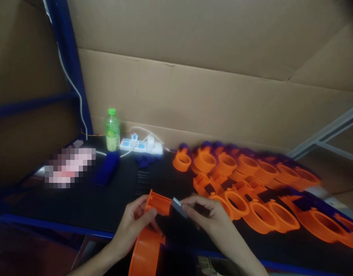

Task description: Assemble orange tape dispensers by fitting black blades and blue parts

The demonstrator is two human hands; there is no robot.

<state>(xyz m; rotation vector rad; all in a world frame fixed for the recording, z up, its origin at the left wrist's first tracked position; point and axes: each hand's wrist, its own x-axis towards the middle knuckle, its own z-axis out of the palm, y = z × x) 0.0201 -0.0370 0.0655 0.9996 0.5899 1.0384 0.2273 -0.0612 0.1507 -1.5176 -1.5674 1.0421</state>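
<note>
An orange plastic part [146,251] with a round band and a channel-shaped upper end is gripped in my left hand [139,220], thumb across its front. My right hand [205,212] pinches a small dark grey strip [179,207] with a pale toothed edge. The strip is at the open right end of the orange channel; whether the two touch I cannot tell. Both hands are above the front part of the black table [78,207]. On the right, close beyond my right hand, lie several similar orange ring-shaped parts [259,216].
More orange rings [226,165] stand in a back row against the cardboard wall [211,103]. A green-capped bottle [112,132], a white power strip [142,145] with cables, a dark blue object [107,168] and several thin black strips [143,182] are at the back left. A blue post [70,57] rises behind.
</note>
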